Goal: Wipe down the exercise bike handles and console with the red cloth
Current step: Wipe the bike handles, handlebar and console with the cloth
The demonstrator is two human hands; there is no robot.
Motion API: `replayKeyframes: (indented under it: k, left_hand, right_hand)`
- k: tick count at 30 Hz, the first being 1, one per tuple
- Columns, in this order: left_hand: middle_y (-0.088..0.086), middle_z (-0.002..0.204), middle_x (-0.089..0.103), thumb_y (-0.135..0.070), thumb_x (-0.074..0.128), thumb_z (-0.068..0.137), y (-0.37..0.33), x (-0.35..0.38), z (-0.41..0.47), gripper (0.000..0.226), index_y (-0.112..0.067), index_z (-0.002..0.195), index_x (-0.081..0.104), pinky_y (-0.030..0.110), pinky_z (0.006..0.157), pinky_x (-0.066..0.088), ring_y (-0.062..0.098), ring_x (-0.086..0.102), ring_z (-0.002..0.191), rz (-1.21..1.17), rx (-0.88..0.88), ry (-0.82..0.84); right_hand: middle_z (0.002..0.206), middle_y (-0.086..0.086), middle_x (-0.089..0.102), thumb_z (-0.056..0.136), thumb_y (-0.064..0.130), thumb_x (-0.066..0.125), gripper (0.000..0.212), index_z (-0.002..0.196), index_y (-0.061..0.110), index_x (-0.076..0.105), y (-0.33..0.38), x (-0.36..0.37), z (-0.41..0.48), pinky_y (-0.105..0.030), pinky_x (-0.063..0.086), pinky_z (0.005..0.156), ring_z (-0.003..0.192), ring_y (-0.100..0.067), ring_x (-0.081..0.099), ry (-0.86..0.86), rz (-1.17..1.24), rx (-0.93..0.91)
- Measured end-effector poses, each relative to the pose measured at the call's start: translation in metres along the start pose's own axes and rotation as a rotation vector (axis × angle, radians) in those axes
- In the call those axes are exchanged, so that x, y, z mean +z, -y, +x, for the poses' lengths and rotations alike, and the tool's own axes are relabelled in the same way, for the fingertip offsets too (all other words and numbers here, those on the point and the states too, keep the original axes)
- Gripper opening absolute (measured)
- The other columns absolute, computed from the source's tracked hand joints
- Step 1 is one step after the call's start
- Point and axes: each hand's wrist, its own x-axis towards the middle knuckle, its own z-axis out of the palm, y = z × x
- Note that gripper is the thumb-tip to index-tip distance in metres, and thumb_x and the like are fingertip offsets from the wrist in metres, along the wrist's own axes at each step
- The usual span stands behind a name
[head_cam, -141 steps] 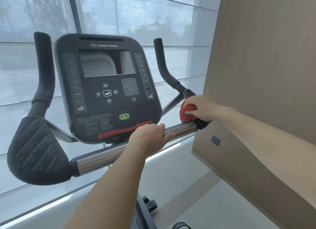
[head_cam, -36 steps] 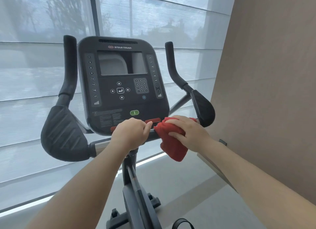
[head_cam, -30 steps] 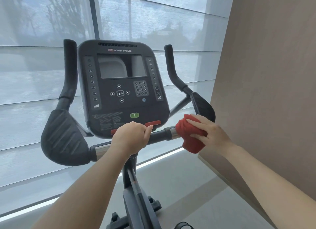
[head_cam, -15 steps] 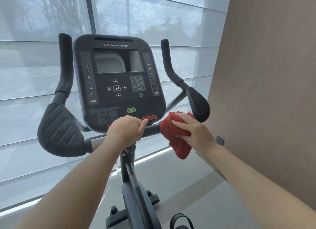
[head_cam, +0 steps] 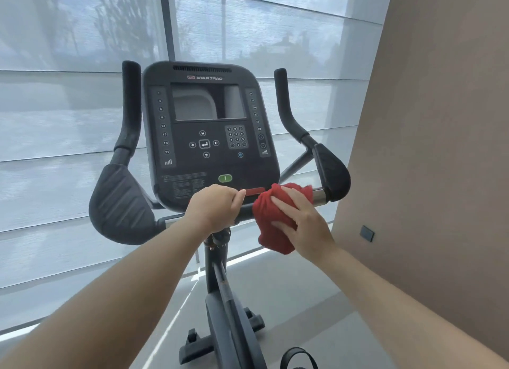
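Note:
The exercise bike's black console [head_cam: 209, 137] stands in the middle, with a horizontal handlebar [head_cam: 319, 195] running below it. My right hand [head_cam: 300, 225] wraps the red cloth [head_cam: 271, 220] around the bar's right part, just left of the chrome end and the right elbow pad [head_cam: 332, 173]. My left hand [head_cam: 213, 210] grips the bar under the console's lower edge, close beside the cloth. The left elbow pad [head_cam: 118, 206] and both upright black grips [head_cam: 129, 107] [head_cam: 285, 104] are untouched.
A tan wall [head_cam: 429, 148] with a small dark plate [head_cam: 367, 233] rises close on the right. Shaded windows [head_cam: 68, 120] fill the background. The bike's post and base [head_cam: 228, 313] go down to the grey floor, with a pedal strap [head_cam: 298, 357] at the bottom.
My right hand has slid the cloth back and forth along the bar's right part, out toward the pad and back toward my left hand. My left hand kept its grip.

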Motion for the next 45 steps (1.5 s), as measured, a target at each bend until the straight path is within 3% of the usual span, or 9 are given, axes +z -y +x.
replayKeyframes:
  k: [5, 10, 15, 22, 25, 29, 32, 37, 45]
  left_hand:
    - [-0.001, 0.079, 0.062, -0.038, 0.026, 0.098, 0.031, -0.018, -0.014, 0.045, -0.015, 0.078, 0.059, 0.032, 0.062, 0.045, 0.022, 0.059, 0.078, 0.074, 0.018, -0.034]
    - [0.001, 0.06, 0.056, -0.042, 0.025, 0.098, 0.047, -0.018, -0.031, 0.054, -0.017, 0.056, 0.048, 0.027, 0.048, 0.032, 0.018, 0.053, 0.058, 0.099, -0.046, 0.038]
    - [0.001, 0.057, 0.053, -0.041, 0.027, 0.097, 0.047, -0.014, -0.028, 0.054, -0.017, 0.053, 0.046, 0.03, 0.053, 0.034, 0.024, 0.053, 0.059, 0.067, -0.099, 0.013]
    - [0.0, 0.061, 0.051, -0.038, 0.025, 0.098, 0.043, -0.017, -0.032, 0.051, -0.019, 0.054, 0.042, 0.03, 0.056, 0.035, 0.023, 0.052, 0.062, 0.086, -0.086, 0.011]
    - [0.002, 0.064, 0.052, -0.037, 0.026, 0.098, 0.044, -0.016, -0.032, 0.05, -0.02, 0.054, 0.041, 0.032, 0.059, 0.036, 0.026, 0.051, 0.065, 0.097, -0.084, 0.006]
    - [0.002, 0.064, 0.052, -0.036, 0.025, 0.098, 0.045, -0.016, -0.035, 0.049, -0.02, 0.055, 0.041, 0.032, 0.059, 0.038, 0.027, 0.055, 0.068, 0.097, -0.072, 0.0]
    - [0.0, 0.06, 0.051, -0.037, 0.025, 0.098, 0.046, -0.016, -0.036, 0.051, -0.018, 0.054, 0.042, 0.031, 0.058, 0.039, 0.025, 0.055, 0.064, 0.083, -0.063, 0.012]
    - [-0.001, 0.059, 0.05, -0.036, 0.027, 0.098, 0.046, -0.016, -0.033, 0.051, -0.017, 0.054, 0.043, 0.031, 0.056, 0.038, 0.022, 0.052, 0.06, 0.061, -0.054, 0.016]
    - [-0.001, 0.06, 0.05, -0.036, 0.026, 0.098, 0.045, -0.017, -0.033, 0.05, -0.017, 0.055, 0.043, 0.03, 0.055, 0.035, 0.019, 0.05, 0.058, 0.071, -0.055, 0.019]
  right_hand:
    - [0.138, -0.001, 0.045, 0.09, 0.033, 0.053, 0.044, 0.133, 0.025, 0.049, 0.002, 0.002, 0.009, -0.024, 0.026, 0.106, 0.129, -0.019, 0.039, 0.103, -0.057, -0.018]
    - [0.13, 0.0, 0.053, 0.093, 0.036, 0.051, 0.038, 0.127, 0.02, 0.055, 0.016, 0.008, 0.026, -0.027, 0.027, 0.106, 0.122, -0.019, 0.044, 0.044, -0.041, 0.148]
    - [0.127, 0.0, 0.056, 0.09, 0.047, 0.035, 0.048, 0.125, 0.021, 0.056, 0.048, 0.028, 0.019, -0.027, 0.027, 0.105, 0.119, -0.019, 0.047, 0.077, -0.07, -0.004]
    - [0.119, 0.004, 0.06, 0.094, 0.041, 0.041, 0.035, 0.116, 0.023, 0.062, 0.039, 0.022, 0.039, -0.033, 0.035, 0.103, 0.113, -0.018, 0.051, 0.047, -0.117, 0.213]
    - [0.121, 0.006, 0.059, 0.09, 0.046, 0.038, 0.043, 0.118, 0.024, 0.061, 0.059, 0.035, 0.033, -0.032, 0.035, 0.103, 0.114, -0.016, 0.05, 0.048, -0.021, 0.146]
    - [0.129, 0.008, 0.054, 0.09, 0.036, 0.054, 0.036, 0.126, 0.03, 0.055, 0.042, 0.011, 0.025, -0.026, 0.034, 0.1, 0.119, -0.012, 0.045, 0.123, -0.022, 0.039]
    - [0.126, 0.004, 0.055, 0.09, 0.032, 0.056, 0.035, 0.125, 0.032, 0.056, 0.008, -0.015, 0.021, -0.035, 0.042, 0.097, 0.117, -0.019, 0.047, 0.085, -0.006, 0.184]
    - [0.13, -0.001, 0.052, 0.095, 0.039, 0.044, 0.037, 0.126, 0.022, 0.054, -0.024, -0.038, 0.031, -0.036, 0.041, 0.095, 0.117, -0.024, 0.049, 0.082, -0.085, 0.449]
    - [0.124, 0.007, 0.051, 0.092, 0.048, 0.045, 0.037, 0.125, 0.033, 0.053, 0.026, -0.008, 0.043, -0.028, 0.032, 0.093, 0.114, -0.016, 0.046, 0.263, -0.153, 0.176]
